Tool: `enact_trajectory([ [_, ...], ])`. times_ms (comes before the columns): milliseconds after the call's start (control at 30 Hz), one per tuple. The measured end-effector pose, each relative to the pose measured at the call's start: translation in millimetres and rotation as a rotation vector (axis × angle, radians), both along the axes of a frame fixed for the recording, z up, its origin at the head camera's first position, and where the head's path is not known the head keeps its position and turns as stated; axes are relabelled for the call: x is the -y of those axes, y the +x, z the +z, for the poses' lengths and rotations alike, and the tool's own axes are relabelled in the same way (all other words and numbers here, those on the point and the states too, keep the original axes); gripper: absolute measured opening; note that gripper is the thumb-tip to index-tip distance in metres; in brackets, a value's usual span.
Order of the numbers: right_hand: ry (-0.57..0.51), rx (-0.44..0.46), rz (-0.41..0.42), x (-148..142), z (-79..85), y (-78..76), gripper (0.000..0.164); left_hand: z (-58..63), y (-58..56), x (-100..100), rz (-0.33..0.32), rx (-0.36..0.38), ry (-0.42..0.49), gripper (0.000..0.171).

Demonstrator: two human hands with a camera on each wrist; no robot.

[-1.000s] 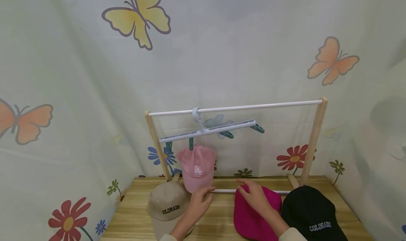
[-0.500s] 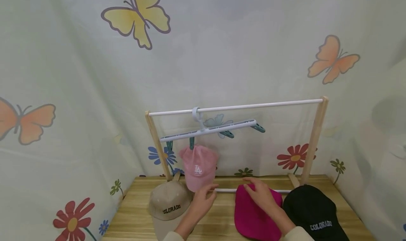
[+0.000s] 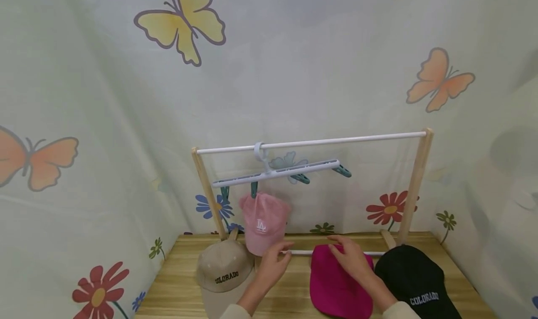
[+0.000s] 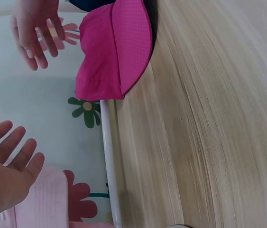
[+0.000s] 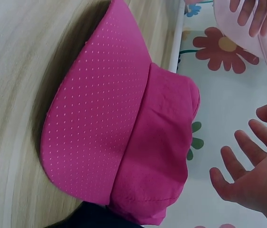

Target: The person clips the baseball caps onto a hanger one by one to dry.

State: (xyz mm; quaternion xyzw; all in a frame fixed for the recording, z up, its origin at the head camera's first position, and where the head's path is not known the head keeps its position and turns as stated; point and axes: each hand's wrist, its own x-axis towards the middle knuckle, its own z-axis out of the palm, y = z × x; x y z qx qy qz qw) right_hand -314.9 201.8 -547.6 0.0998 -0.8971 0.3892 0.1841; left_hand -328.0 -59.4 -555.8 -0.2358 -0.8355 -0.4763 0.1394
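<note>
My left hand (image 3: pixel 273 264) hovers in front of the hanging pink cap (image 3: pixel 264 225), fingers spread loosely and holding nothing. Above the magenta cap (image 3: pixel 332 281) is my right hand (image 3: pixel 352 262), also with relaxed fingers and nothing in it; the right wrist view shows a gap between that hand and the cap. The magenta cap lies on the wooden table (image 3: pixel 294 295), its dotted brim (image 5: pixel 95 114) plain in the right wrist view. The pink cap, marked LA, hangs from a green clip (image 3: pixel 254 189) on a pale hanger (image 3: pixel 277 173).
A beige Colorado cap (image 3: pixel 224 267) lies on the left and a black Colorado cap (image 3: pixel 409 277) on the right, beside the magenta one. The rack's white top rod (image 3: pixel 336 142) carries the hanger. Other green clips (image 3: pixel 342 171) hang from it. A printed curtain (image 3: pixel 315 76) stands behind.
Both hands have drifted slightly to the right, still empty. The pink cap swung a little to the right. The caps on the table have stayed in place.
</note>
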Motion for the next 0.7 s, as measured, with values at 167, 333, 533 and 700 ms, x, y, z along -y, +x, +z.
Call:
enact_trajectory([
  [167, 0.003, 0.007, 0.0, -5, 0.7, 1.2, 0.029, -0.6, -1.6, -4, -0.004, 0.003, 0.005, 0.027],
  [333, 0.011, 0.019, -0.009, -10, 0.7, 1.2, 0.029, -0.5, -1.6, -9, -0.018, -0.015, 0.021, 0.026],
  [533, 0.029, 0.042, -0.014, -14, -1.2, 0.6, 0.03, -0.8, -2.5, -17, -0.002, 0.032, 0.049, 0.026],
  [700, 0.04, 0.045, -0.019, -15, -2.4, -0.8, 0.03, 0.1, -5.1, -26, -0.005, 0.07, 0.065, 0.027],
])
